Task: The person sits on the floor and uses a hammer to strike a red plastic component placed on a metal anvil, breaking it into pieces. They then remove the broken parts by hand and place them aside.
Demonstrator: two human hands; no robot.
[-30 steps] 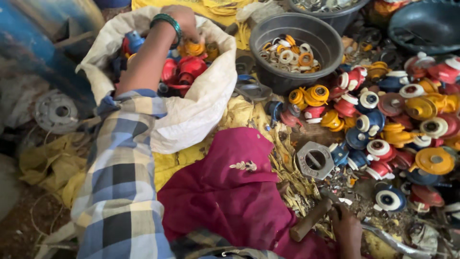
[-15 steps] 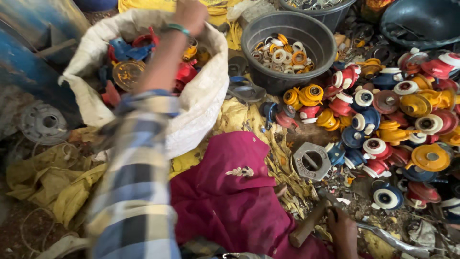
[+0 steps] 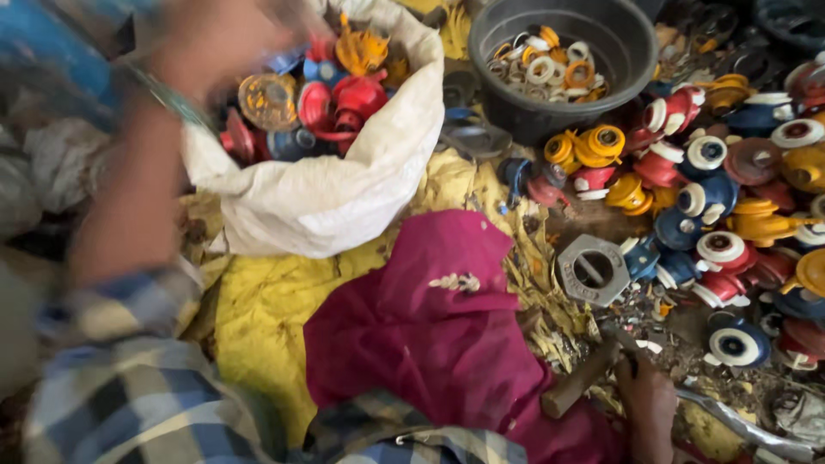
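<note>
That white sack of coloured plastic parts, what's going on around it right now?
A person in a checked shirt sits on the ground among scrap. Their left hand, blurred, is raised at the open white sack full of red, blue and orange plastic parts. Their right hand grips a wooden-handled hammer beside a grey hexagonal metal block. A black plastic tub holds small rings, and more coloured caps are heaped at right.

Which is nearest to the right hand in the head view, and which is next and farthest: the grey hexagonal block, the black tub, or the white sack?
From the right hand, bottom right, gripping a hammer handle:
1. Grey hexagonal block, just above the hand.
2. White sack, upper left.
3. Black tub, top, behind the spools.
The sack and tub are nearly alike in distance.
</note>
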